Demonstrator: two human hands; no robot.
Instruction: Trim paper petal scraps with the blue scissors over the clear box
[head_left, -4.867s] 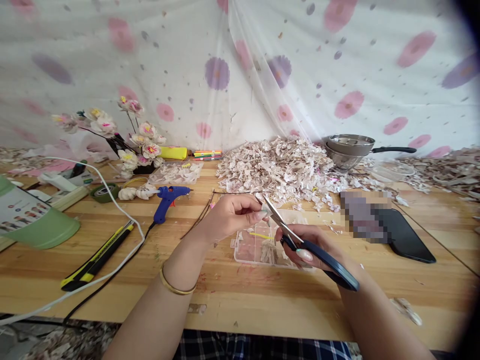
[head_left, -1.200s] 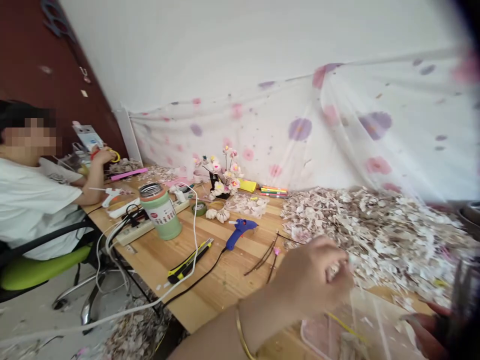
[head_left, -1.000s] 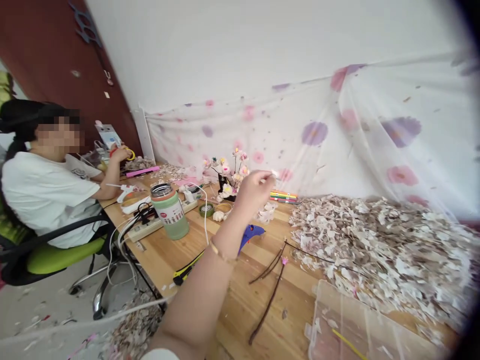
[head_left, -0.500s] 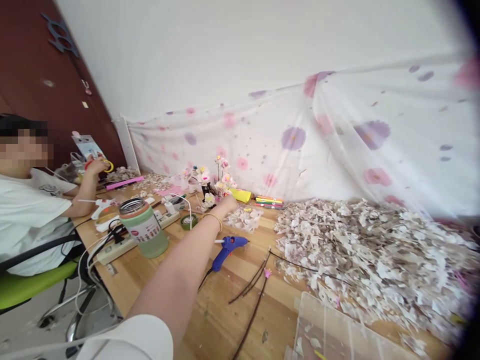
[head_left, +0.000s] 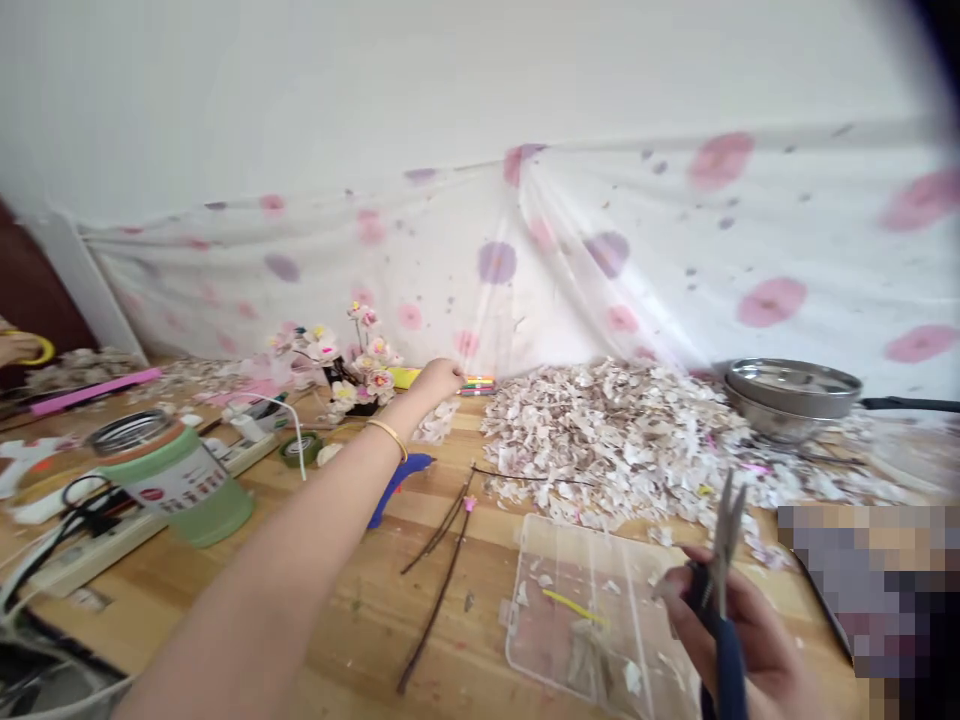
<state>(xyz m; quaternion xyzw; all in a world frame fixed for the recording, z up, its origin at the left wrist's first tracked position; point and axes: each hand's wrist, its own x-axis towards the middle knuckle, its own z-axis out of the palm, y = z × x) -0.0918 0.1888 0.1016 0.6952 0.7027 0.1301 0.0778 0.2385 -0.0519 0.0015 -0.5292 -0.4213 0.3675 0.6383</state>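
Note:
My left hand point(head_left: 436, 378) is stretched far out over the wooden table point(head_left: 247, 580), fingers curled, above a small heap of pale petals point(head_left: 435, 422) next to the artificial flower spray point(head_left: 352, 360); what it holds, if anything, I cannot make out. A gold bangle sits on that wrist. My right hand point(head_left: 739, 640) is low at the right, closed around the dark blue handles of scissors point(head_left: 721, 560), blades pointing up. A clear plastic compartment box point(head_left: 592, 610) lies just left of it.
A big pile of pale petal scraps point(head_left: 637, 440) covers the table's back. Brown stems point(head_left: 442, 540), a blue glue gun point(head_left: 397, 480), a green jar point(head_left: 176, 475), a power strip point(head_left: 90, 545), coloured pens point(head_left: 476, 383) and steel bowls point(head_left: 791, 395) stand around. Another person's hand point(head_left: 19, 347) shows far left.
My view has swung back right from the seated person. My left arm has stayed stretched out toward the flowers; my right hand with the scissors has come back into view.

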